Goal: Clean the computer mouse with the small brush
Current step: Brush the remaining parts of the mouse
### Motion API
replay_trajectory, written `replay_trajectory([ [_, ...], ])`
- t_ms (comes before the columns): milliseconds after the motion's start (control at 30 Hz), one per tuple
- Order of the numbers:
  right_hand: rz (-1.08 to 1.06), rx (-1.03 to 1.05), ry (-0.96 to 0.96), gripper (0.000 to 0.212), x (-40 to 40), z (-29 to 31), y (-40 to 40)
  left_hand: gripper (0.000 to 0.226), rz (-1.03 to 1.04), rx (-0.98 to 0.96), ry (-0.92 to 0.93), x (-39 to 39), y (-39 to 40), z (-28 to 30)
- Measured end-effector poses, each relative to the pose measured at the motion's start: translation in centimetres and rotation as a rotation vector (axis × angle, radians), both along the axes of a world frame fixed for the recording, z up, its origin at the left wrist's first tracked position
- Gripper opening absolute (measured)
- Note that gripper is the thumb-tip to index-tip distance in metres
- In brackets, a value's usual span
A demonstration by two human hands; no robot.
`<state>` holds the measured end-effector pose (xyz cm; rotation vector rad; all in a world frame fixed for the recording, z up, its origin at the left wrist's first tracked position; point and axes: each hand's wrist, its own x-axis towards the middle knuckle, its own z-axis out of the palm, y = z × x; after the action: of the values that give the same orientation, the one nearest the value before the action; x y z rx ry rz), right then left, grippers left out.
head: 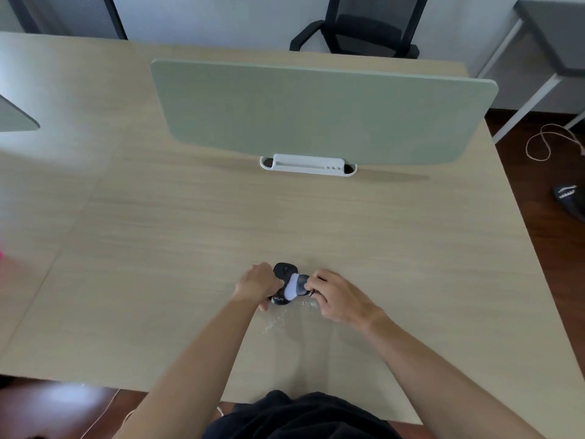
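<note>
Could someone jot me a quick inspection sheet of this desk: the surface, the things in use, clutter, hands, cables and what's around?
Surface: pale wood table, with light specks near the hands.
Job's things: black mouse held just above the table; brush with pale bristles against it.
Clutter: nothing seen.
Hands: left hand grips the mouse; right hand holds the brush.
Cables: a cord looped on the floor, far right.
Surroundings: green divider panel in a white base, black chair behind it, slipper on the floor.

L hand (257, 282) gripping black mouse (285, 271), R hand (337, 296) holding brush (296, 287) on it, wood desk (348, 232)
</note>
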<state>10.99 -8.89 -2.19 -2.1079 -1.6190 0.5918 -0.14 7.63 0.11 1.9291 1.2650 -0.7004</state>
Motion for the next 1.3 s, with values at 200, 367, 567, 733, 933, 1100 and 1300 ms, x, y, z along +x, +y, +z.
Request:
replay_trajectory([
  [200,-0.009,-0.011,0.024,0.02,-1.3,-0.5,0.3,0.022,0.015,-0.04,0.006,-0.4,-0.1,0.2],
  [367,-0.103,-0.011,0.003,0.013,-0.3,-0.8,-1.2,0.015,0.082,0.092,-0.108,-1.0,-0.3,-0.5],
  [567,-0.291,0.072,0.101,0.01,-1.5,-1.2,-1.2,0.032,0.066,0.136,-0.272,-1.0,-2.1,-2.0],
  [733,-0.281,0.057,0.055,0.005,-2.1,-1.8,-1.2,0.023,0.07,0.069,-0.306,-0.9,-2.2,-2.3],
  [933,-0.667,0.113,0.132,0.012,-0.8,-2.1,-3.1,0.018,0.044,0.057,-0.344,-0.7,-2.0,-3.2],
  [1100,-0.772,0.065,0.08,0.02,-1.4,-3.1,-4.9,0.037,0.053,0.043,-0.374,-0.4,-2.3,-3.6],
  [1300,-0.656,0.004,-0.078,0.033,-3.1,-4.8,-4.3,0.045,0.098,0.01,-0.357,0.1,-2.8,-3.6],
])
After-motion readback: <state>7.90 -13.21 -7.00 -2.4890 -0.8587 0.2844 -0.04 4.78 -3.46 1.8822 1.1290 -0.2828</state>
